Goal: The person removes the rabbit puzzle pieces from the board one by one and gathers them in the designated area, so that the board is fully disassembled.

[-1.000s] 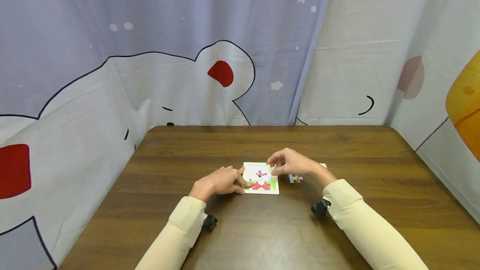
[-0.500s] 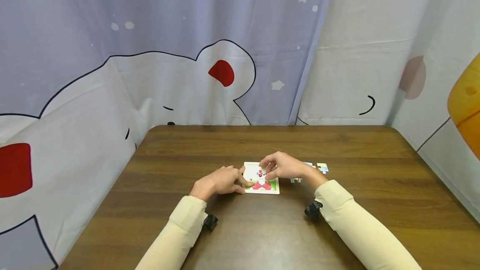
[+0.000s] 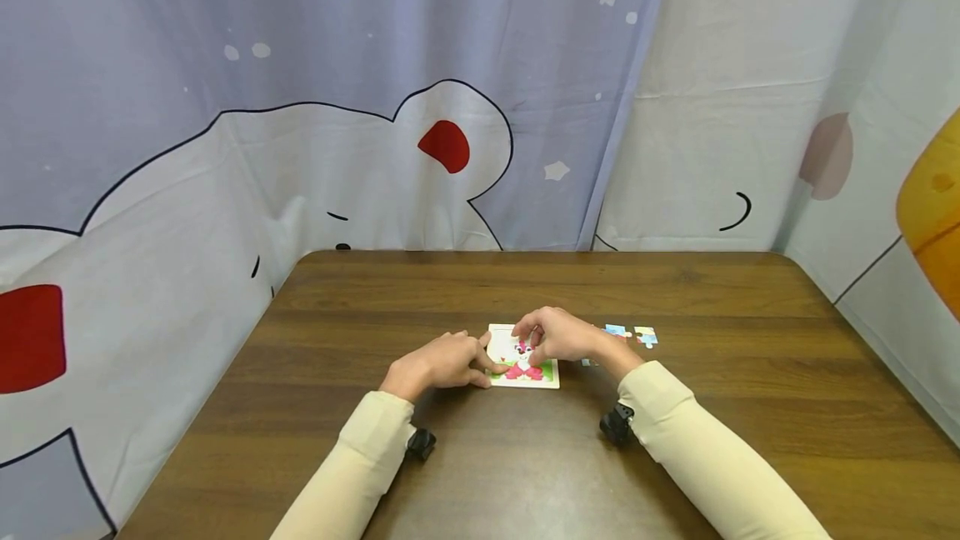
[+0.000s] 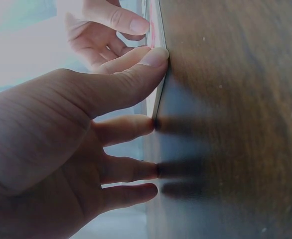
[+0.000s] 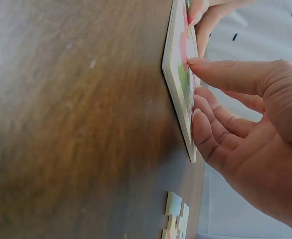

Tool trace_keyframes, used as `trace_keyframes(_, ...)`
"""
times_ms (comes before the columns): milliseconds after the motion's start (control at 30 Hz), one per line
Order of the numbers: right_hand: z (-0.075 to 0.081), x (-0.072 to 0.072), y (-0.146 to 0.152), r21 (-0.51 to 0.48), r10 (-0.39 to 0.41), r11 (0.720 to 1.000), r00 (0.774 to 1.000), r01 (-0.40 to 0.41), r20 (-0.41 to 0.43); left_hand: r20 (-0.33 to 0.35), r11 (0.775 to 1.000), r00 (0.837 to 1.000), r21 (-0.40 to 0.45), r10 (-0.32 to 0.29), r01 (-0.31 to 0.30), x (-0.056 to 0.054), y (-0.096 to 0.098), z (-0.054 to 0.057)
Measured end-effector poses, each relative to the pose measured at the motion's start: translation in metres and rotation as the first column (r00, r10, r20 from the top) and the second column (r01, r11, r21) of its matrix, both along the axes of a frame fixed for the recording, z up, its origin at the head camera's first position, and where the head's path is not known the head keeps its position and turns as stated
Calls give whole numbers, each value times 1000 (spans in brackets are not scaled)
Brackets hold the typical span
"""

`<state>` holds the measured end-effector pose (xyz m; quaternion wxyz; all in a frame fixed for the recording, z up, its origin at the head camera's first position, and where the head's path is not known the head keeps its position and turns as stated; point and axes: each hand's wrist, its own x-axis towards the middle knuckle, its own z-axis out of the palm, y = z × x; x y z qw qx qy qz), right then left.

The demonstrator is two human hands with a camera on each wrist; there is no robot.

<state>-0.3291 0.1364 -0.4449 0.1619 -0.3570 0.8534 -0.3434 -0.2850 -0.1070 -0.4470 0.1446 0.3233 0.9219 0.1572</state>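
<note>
A square jigsaw board [image 3: 501, 332] with a pale frame lies mid-table. Its picture shows a red-and-white cartoon animal on green. My left hand [image 3: 442, 361] is at its left side: thumb against the near edge, index finger on the picture, another fingertip at the left edge. In the left wrist view, the other fingers of the left hand [image 4: 81, 134] reach down beside the board. My right hand [image 3: 566, 336] is over the right part. In the right wrist view, the thumb [image 5: 225, 72] touches the picture, bent fingertips close by. I cannot tell whether a piece sits between them.
Several loose jigsaw pieces [image 3: 646, 336] lie on the brown wooden table [image 3: 675, 290] right of the board, some partly behind the right hand. A printed curtain [image 3: 337, 40] hangs behind the table. A black wrist camera [image 3: 617, 425] sits at the right cuff.
My right hand has moved left from the board's right edge onto the picture, uncovering more of the loose pieces. My left hand has stayed on the board.
</note>
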Motion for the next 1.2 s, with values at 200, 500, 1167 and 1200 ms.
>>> trace_keyframes(200,-1,-1,0,13,18,1000,1000,-18,2,-2,1000,1000,-4,-4,4,0,1,0)
trace_keyframes(500,-3,0,-1,28,12,1000,999,-11,-33,-24,1000,999,-2,-21,21,1,0,2)
trace_keyframes(1167,-4,-2,-2,15,2,1000,1000,-2,-3,-2,1000,1000,-5,1,-1,1,0,1)
trace_keyframes(1200,-4,-2,-2,8,1,1000,1000,-1,7,0,1000,1000,-2,2,-2,1,0,1)
